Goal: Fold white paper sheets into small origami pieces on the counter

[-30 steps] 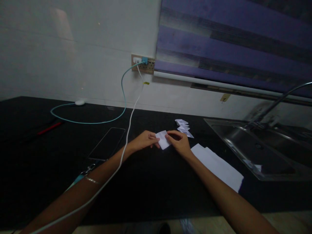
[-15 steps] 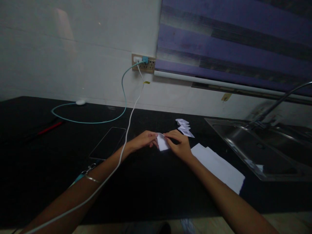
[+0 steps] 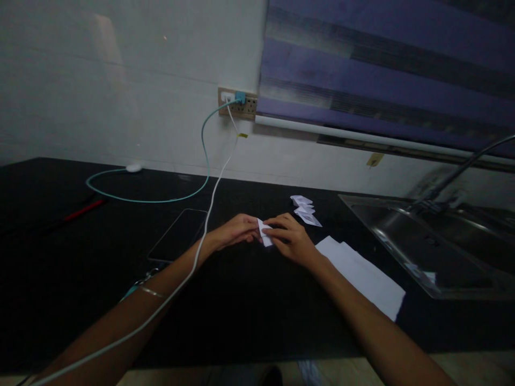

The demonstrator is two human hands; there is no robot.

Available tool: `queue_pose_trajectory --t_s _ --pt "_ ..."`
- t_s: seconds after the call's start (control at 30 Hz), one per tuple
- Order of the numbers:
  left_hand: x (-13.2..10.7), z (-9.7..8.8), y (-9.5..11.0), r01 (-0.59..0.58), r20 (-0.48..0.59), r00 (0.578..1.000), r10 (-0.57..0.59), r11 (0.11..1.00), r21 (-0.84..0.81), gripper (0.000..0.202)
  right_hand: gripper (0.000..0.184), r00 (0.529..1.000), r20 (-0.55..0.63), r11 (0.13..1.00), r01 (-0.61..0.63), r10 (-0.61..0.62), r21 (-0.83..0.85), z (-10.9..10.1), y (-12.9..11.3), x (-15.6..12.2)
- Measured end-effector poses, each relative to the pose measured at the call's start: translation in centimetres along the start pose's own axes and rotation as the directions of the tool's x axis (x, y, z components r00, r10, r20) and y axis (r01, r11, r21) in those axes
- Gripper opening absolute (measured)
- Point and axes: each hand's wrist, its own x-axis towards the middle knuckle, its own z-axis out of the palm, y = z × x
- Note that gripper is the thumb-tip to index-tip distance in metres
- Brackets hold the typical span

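Between my two hands is a small folded piece of white paper (image 3: 265, 238), held low over the black countertop. My left hand (image 3: 238, 231) is closed on its left edge. From the other side my right hand (image 3: 290, 236) presses its fingers onto the upper face of the paper, the thumb lower down. Just beyond my right hand lie several folded white paper pieces (image 3: 306, 214) in a small row. Partly under my right forearm is a stack of white paper sheets (image 3: 362, 276).
A phone (image 3: 177, 236) lies left of my left forearm, near scissors (image 3: 147, 276) partly hidden by it. A white cable (image 3: 213, 198) crosses over that arm. The steel sink (image 3: 402, 236) is at the right. A teal cable (image 3: 161, 201) loops along the back.
The paper has been folded over and looks narrower. My right hand has shifted slightly left, its fingers now lying flatter on the paper.
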Motion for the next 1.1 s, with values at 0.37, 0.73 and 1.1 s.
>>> queue_pose_trajectory --t_s 0.37,0.73,1.1 --pt "-0.4 0.9 0.8 0.029 -0.072 0.997 -0.029 1.000 -0.002 0.033 0.038 0.996 0.069 0.998 -0.059 0.057 0.018 -0.6 0.0 0.1" --pt "0.8 0.0 -0.6 -0.008 -0.092 0.995 0.045 0.928 0.373 0.051 0.034 0.993 0.093 0.997 -0.069 0.068 0.017 -0.3 0.0 0.1" --pt "0.8 0.1 -1.1 -0.080 -0.156 0.957 0.243 0.744 0.663 0.036 0.027 0.939 -0.018 0.912 -0.328 0.343 0.246 0.6 -0.7 0.4"
